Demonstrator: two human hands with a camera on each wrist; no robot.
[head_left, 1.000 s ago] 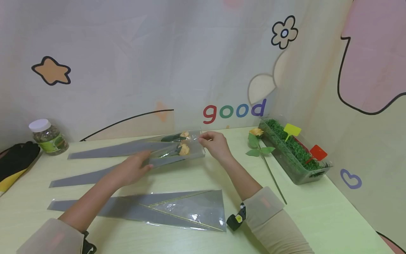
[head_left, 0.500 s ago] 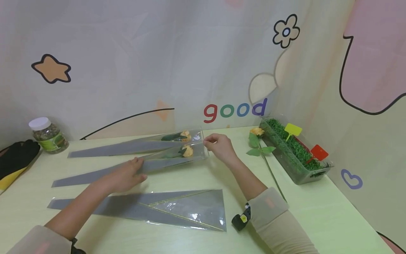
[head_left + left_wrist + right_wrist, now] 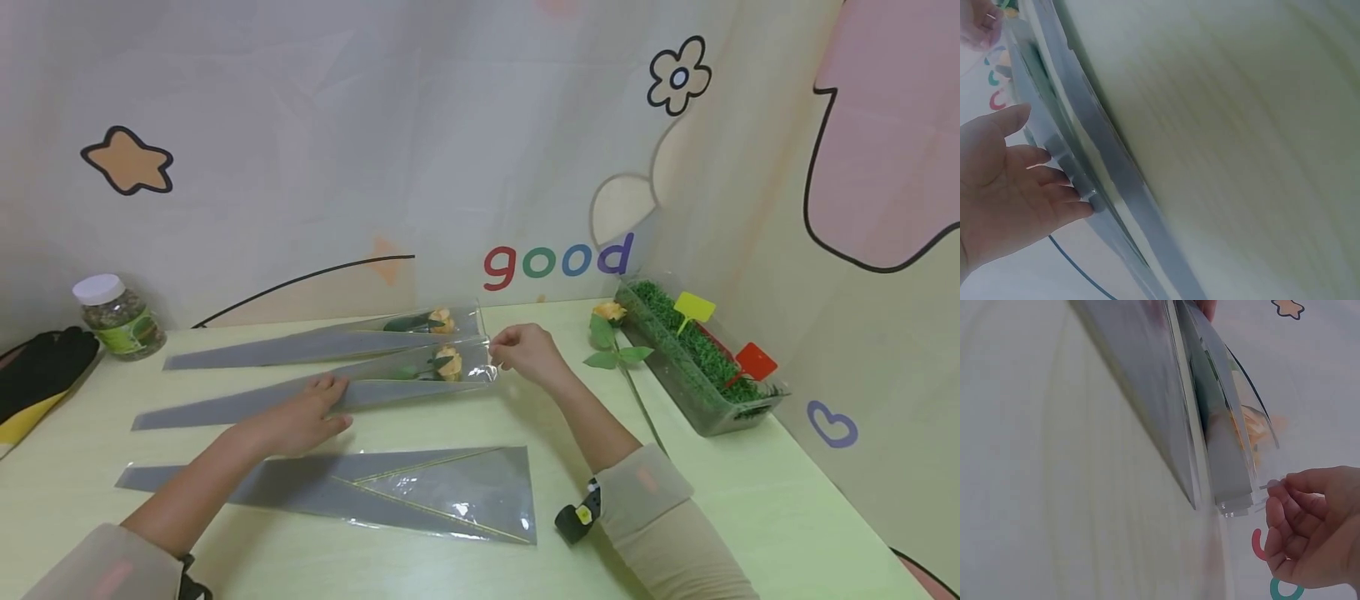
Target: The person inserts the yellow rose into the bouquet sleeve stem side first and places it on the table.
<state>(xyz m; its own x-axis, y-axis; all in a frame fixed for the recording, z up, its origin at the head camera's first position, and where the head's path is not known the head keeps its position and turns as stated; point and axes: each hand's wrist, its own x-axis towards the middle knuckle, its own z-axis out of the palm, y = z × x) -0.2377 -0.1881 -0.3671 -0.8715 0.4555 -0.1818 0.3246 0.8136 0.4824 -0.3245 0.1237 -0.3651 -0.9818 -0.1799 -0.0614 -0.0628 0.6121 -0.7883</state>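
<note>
A clear-and-grey flower sleeve (image 3: 225,408) lies across the middle of the table with an artificial yellow rose (image 3: 450,364) inside. My left hand (image 3: 296,417) rests on it with fingers extended; the left wrist view shows those fingertips (image 3: 1085,206) touching the film. At its wide end, my right hand (image 3: 528,354) pinches the clear edge between thumb and index finger, also seen on the right hand (image 3: 1316,531) in the right wrist view. Behind lies another sleeve (image 3: 255,354) holding a rose (image 3: 442,320). A flat sleeve (image 3: 300,487) with gold lines lies nearer me.
To the right, a loose yellow rose (image 3: 609,312) lies beside a clear plastic box (image 3: 705,417) of green artificial grass with yellow and red tags. At the left stand a white-lidded jar (image 3: 123,325) and a black-and-yellow cloth item (image 3: 41,379). A printed curtain (image 3: 300,167) hangs behind.
The middle sleeve has shifted slightly right and settled flatter, its rose moving right too. My right hand has moved a little right and down; my left hand slid back left along the sleeve.
</note>
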